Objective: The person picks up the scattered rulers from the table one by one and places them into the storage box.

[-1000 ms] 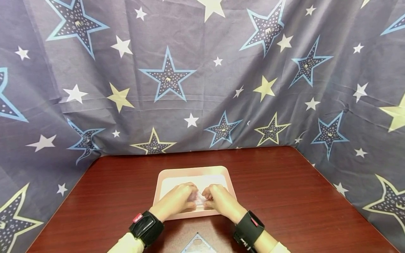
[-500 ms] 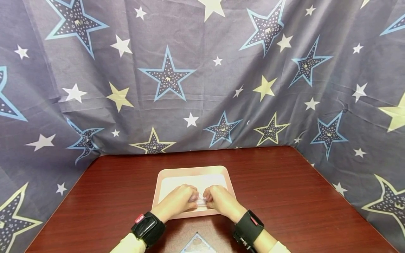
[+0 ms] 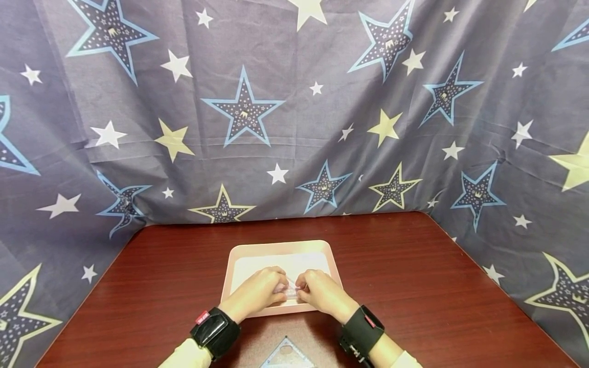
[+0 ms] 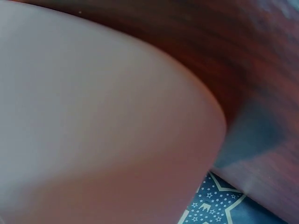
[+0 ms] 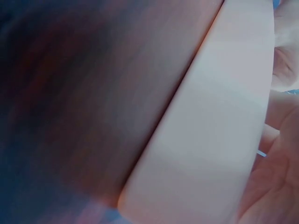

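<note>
Both hands are inside a pale pink tray [image 3: 276,250] with a white bottom. The left hand [image 3: 259,290] has its fingers bent toward the thumb at one side of a small clear plastic piece [image 3: 292,291]. Facing it, the right hand [image 3: 323,292] pinches the other side with curled fingers. Fingers cover most of the piece, so its kind cannot be told. In the left wrist view the tray wall [image 4: 112,102] hides the hand. Past the tray wall [image 5: 205,130] in the right wrist view, part of the right hand [image 5: 275,182] shows.
A clear bluish set square [image 3: 293,361] lies on the reddish-brown table [image 3: 391,286] in front of the tray, cut off by the lower frame edge. A grey curtain [image 3: 294,128] printed with stars hangs behind and beside the table.
The right hand's fingers have shifted slightly around the clear piece. The left hand stays almost in place. The tray and set square have not visibly moved on the table.
</note>
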The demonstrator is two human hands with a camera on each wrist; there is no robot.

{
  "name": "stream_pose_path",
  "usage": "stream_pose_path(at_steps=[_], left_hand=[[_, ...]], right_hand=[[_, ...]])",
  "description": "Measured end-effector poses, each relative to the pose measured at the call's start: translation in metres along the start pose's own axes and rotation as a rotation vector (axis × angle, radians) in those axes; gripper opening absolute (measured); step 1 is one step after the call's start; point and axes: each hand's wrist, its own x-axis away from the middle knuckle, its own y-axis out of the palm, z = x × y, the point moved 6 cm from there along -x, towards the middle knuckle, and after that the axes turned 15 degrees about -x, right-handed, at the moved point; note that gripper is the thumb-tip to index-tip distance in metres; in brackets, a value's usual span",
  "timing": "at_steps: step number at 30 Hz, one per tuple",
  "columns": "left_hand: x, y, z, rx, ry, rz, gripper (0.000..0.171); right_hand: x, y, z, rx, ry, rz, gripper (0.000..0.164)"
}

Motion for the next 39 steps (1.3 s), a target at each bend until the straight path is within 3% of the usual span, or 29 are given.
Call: stream_pose_path(at_steps=[10,19,28,33,39], left_hand=[[0.003,-0.015,0.002,-0.021,-0.033,0.052,0.021],[0.011,-0.047,0.018,-0.027,0.004,0.124,0.025],[0.021,-0.068,0.037,-0.019,0.042,0.158,0.03],[0.029,-0.07,0.045,0.027,0.076,0.119,0.035],[0.039,-0.071,0.054,0.051,0.149,0.105,0.042]], right_hand=[[0.004,-0.005,-0.002,0.073,0.016,0.056,0.011],[0.019,-0.017,-0.028,0.122,-0.114,0.084,0.016],[0.041,-0.027,-0.056,0.269,-0.255,0.112,0.019],[0.054,-0.031,-0.063,0.259,-0.249,0.077,0.02],[0.069,-0.031,-0.064,0.218,-0.205,-0.024,0.028]])
